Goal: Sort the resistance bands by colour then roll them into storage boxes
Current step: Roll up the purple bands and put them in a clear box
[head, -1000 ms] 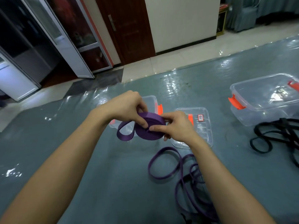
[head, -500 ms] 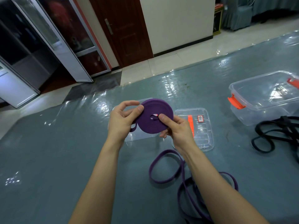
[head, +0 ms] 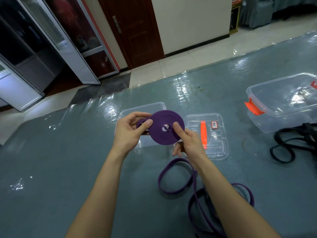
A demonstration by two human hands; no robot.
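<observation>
Purple roll is now tipped flat-face toward us, its tail nearly wound in. Left hand pinches its nine o'clock edge and right hand its three o'clock, over the box. Boxing looks next.

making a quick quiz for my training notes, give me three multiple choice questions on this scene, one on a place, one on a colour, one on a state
1. Where do the loose black resistance bands lie?
A) inside a small box
B) on the grey table at the right, by the large clear plastic box with orange latches
C) over a forearm

2. What colour is the flat rolled coil of rubber band?
A) purple
B) black
C) orange

3. What is the coil's state?
A) lying in a box
B) lying flat on the table
C) held up in both hands

Key:
1 B, they lie beside that box.
2 A, its whole face is purple.
3 C, the left hand and right hand both grip it above the table.
</observation>
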